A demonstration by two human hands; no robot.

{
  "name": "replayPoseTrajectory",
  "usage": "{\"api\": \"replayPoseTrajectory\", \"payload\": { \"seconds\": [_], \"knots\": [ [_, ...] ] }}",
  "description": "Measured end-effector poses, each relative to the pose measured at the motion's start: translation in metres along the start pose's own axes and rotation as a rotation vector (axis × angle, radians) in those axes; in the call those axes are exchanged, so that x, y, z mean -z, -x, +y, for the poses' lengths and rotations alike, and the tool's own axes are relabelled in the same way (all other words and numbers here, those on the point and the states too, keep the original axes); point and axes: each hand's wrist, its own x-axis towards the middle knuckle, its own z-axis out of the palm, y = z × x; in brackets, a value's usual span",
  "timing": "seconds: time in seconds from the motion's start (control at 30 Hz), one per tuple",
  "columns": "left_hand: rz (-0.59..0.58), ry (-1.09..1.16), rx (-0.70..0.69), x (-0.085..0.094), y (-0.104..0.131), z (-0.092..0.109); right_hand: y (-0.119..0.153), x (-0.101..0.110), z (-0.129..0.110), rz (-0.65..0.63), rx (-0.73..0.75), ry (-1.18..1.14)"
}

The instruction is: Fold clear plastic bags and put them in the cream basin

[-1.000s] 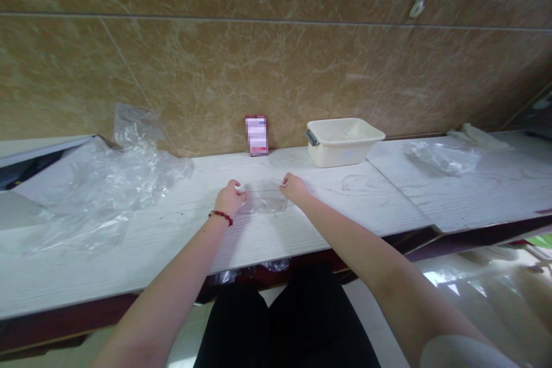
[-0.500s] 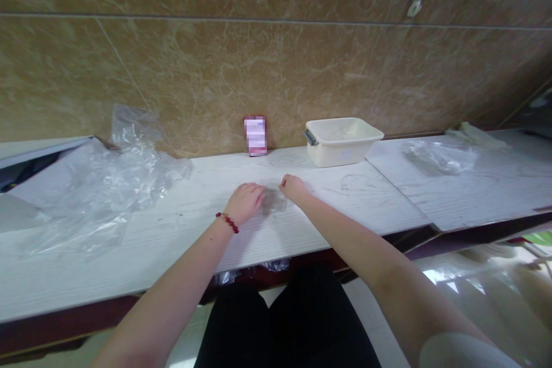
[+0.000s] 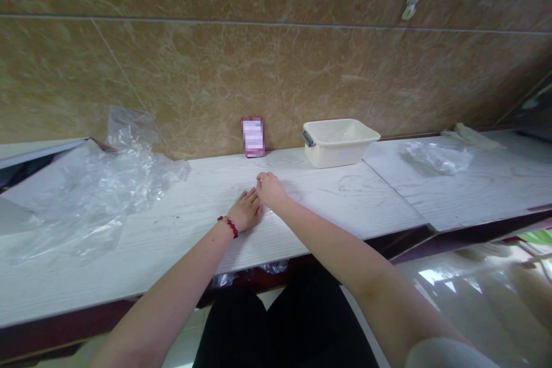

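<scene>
My left hand (image 3: pixel 246 210), with a red bead bracelet (image 3: pixel 228 225) at the wrist, lies flat on the white wood-grain tabletop (image 3: pixel 202 184), fingers stretched out. Right beside its fingertips is my right hand (image 3: pixel 271 190), fingers curled into a pinch. A small piece of clear plastic (image 3: pixel 269 211) shows faintly under and between the hands; most of it is covered. The right fingertips appear to pinch its edge, though the grip itself is partly hidden.
A phone-like device (image 3: pixel 253 137) leans against the marbled wall. Right of it stands a cream plastic bin (image 3: pixel 338 155) with a grey handle. Crumpled clear plastic bags (image 3: pixel 125 178) cover the left side by an open box (image 3: pixel 38 175); another clear bag (image 3: pixel 437 156) lies at right.
My right hand has moved left, from the plastic's right side up to my left fingertips. The left hand's fingers have spread and the plastic between the hands is now mostly covered.
</scene>
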Motion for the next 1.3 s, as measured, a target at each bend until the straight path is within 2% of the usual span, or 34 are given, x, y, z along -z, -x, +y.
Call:
{"api": "replayPoseTrajectory", "payload": {
  "seconds": [0.07,0.13,0.3,0.47,0.63,0.73,0.83,0.9,0.97,1.07,1.3],
  "knots": [
    [-0.005,-0.01,-0.008,0.0,0.001,0.0,-0.001,-0.015,-0.008,-0.129,-0.005,-0.002],
    [0.011,-0.009,-0.028,0.0,0.001,-0.001,-0.002,-0.029,-0.007,-0.178,0.0,0.021],
    [-0.007,0.021,-0.012,0.0,0.0,0.0,0.001,-0.044,0.017,-0.103,-0.008,0.06],
    [-0.072,0.022,0.078,-0.001,-0.002,-0.003,0.009,-0.041,0.033,-0.092,0.037,0.123],
    [-0.112,0.016,0.139,-0.002,0.005,-0.021,0.014,-0.036,0.041,-0.096,0.079,0.191],
    [-0.121,0.011,0.225,0.002,0.004,-0.025,0.015,-0.035,0.04,-0.113,0.063,0.207],
    [-0.066,0.004,0.277,0.008,-0.006,-0.016,0.016,-0.031,0.038,-0.132,0.052,0.202],
    [-0.025,0.032,0.225,0.01,-0.017,-0.005,0.016,-0.027,0.036,-0.167,0.049,0.209],
    [-0.024,0.096,0.181,0.01,-0.028,0.007,0.017,-0.023,0.035,-0.209,0.054,0.23],
    [-0.039,0.168,0.213,0.005,-0.038,0.017,0.016,-0.022,0.035,-0.229,0.068,0.25],
    [-0.036,0.083,0.309,-0.002,-0.023,0.0,0.017,-0.03,0.04,-0.141,0.073,0.191]
  ]
}}
